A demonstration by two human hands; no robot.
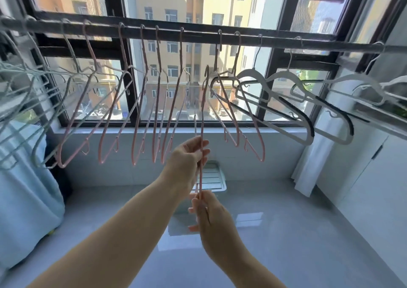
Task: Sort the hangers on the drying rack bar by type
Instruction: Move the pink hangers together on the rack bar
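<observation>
A dark drying rack bar (198, 36) runs across the window. Several pale green wire hangers (26, 102) hang at its left end, several pink wire hangers (141, 111) in the middle, and grey-white flat hangers with black grip strips (286, 102) at the right. One pink hanger (203, 111) is off the bar, held edge-on below it, hook uppermost. My left hand (189, 157) grips its upper part with fingers curled round the wire. My right hand (209, 217) pinches its lower end.
A white-tiled window ledge (154, 133) runs under the bar. A light blue fabric cover (24, 195) stands at the left. White cabinets (370, 177) line the right wall. A white slatted tray (212, 177) lies on the glossy grey floor (286, 232).
</observation>
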